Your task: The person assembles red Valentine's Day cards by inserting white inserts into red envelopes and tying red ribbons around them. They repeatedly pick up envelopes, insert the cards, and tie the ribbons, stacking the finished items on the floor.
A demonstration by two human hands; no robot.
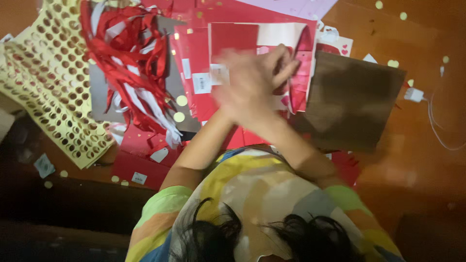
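Hands (252,85), blurred together, press on red paper (233,41) beside brown card (352,99); their grip cannot be told. Loose ribbons (131,63) left of the paper could snag and drag scraps off the tabletop (427,155).

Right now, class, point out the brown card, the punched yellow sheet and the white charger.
brown card (352,99), head view, its middle.
punched yellow sheet (46,82), head view, its holed middle.
white charger (414,94), head view, its body.

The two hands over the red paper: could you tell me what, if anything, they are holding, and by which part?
It cannot be told: the left hand and right hand are blurred, pressed together above the red paper sheets.
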